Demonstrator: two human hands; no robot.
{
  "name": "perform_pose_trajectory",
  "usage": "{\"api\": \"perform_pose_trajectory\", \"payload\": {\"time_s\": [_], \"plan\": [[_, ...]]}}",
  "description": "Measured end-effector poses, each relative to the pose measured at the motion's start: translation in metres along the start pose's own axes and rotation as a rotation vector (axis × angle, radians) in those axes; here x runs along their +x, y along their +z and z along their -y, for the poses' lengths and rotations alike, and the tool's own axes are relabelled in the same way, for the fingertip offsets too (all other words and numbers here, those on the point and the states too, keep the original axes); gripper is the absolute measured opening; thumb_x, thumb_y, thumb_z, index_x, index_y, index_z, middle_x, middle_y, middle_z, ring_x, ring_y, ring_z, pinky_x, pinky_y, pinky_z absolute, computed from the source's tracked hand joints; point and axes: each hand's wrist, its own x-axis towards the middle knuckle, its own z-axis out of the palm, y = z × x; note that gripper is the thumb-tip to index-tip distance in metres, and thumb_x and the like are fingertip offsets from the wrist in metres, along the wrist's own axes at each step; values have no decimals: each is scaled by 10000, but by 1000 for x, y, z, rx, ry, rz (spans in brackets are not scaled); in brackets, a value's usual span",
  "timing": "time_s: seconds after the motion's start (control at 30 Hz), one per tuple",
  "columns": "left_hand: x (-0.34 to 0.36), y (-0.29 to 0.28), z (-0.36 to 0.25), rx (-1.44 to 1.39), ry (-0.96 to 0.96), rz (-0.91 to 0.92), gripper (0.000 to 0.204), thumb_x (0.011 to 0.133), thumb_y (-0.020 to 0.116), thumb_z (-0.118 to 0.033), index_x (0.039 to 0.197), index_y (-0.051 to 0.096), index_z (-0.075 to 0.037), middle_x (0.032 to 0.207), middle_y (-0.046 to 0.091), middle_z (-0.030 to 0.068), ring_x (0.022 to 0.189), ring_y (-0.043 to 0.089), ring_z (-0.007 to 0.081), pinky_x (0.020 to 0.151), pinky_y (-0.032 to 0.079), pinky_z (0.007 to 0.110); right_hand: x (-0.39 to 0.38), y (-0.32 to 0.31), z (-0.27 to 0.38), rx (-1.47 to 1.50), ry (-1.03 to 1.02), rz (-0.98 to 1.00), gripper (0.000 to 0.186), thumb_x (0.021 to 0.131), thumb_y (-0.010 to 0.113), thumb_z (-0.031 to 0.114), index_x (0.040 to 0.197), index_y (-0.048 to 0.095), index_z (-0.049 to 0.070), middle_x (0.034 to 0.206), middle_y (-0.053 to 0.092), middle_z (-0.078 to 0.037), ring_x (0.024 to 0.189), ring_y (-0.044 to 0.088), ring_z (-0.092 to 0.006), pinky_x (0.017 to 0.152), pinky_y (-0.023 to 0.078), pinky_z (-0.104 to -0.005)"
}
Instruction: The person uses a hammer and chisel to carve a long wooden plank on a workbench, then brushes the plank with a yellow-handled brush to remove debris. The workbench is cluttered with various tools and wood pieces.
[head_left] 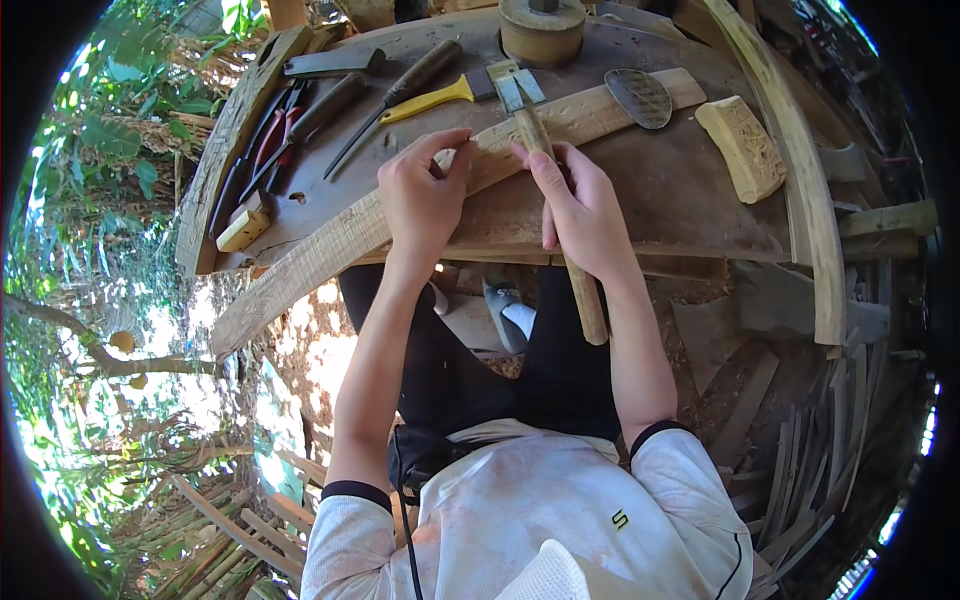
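A long, pale, slightly curved wooden board (335, 243) lies slantwise across the brown worktable (690, 200), its near left end jutting past the edge. My right hand (585, 205) is wrapped round the wooden handle of a tool with a flat grey metal head (515, 90). That head points away from me over the board, and the handle's butt hangs over my lap. Above the board, my left hand (425, 190) is closed, thumb and forefinger meeting in a pinch; what they hold, if anything, is too small to make out. An oval, dark-textured piece (638, 98) rests on the board's far right part.
At the table's left lie red-handled pliers (272, 140), a dark-handled long tool (425, 75), a yellow-handled flat tool (430, 103) and a yellowish block (243, 230). A round wooden block (541, 35) stands at the back. Rightward are a rough wood chunk (742, 148) and a curved strip (815, 220).
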Motion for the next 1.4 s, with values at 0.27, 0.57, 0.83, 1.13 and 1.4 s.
{"api": "perform_pose_trajectory", "payload": {"time_s": [0.27, 0.57, 0.83, 1.13, 1.4], "plan": [[-1, -2, -5, -20, -83, 63, 522, 813, 789, -106, 1321, 675, -73, 863, 789, 32, 518, 604, 149, 572, 500, 313, -22, 9, 18, 212, -66, 128, 553, 1092, 492, 436, 1235, 563, -93, 1100, 761, -170, 421, 526, -59, 395, 407, -214], [-1, 2, 0, -41, -61, 17, 556, 789, 817, -95, 1323, 665, -61, 835, 792, 38, 468, 496, 60, 484, 417, 255, -23, 14, 15, 236, 15, 171, 496, 1099, 477, 416, 1157, 564, -69, 963, 762, -166, 402, 519, -65, 384, 401, -217], [-2, 1, 2, -35, -42, 18, 554, 795, 813, -103, 1329, 666, -72, 827, 789, 39, 464, 499, 63, 479, 417, 258, -24, 16, 15, 207, 7, 161, 470, 1100, 479, 402, 1150, 570, -57, 912, 755, -161, 397, 512, -59, 384, 393, -211], [-1, 0, 4, -40, 55, 4, 312, 835, 800, -94, 1145, 769, -82, 822, 782, 21, 457, 462, 64, 480, 388, 260, -9, 10, 6, 37, -35, 5, 520, 1090, 500, 448, 1164, 606, -55, 686, 634, -65, 438, 554, -94, 428, 422, -260], [2, 2, 1, -52, -48, -28, 121, 865, 790, -94, 977, 811, -54, 711, 731, 30, 464, 439, 45, 484, 357, 251, -3, 7, 0, -28, 29, -11, 511, 1086, 514, 443, 1148, 610, -54, 617, 550, -34, 452, 566, -113, 445, 433, -287]]}}
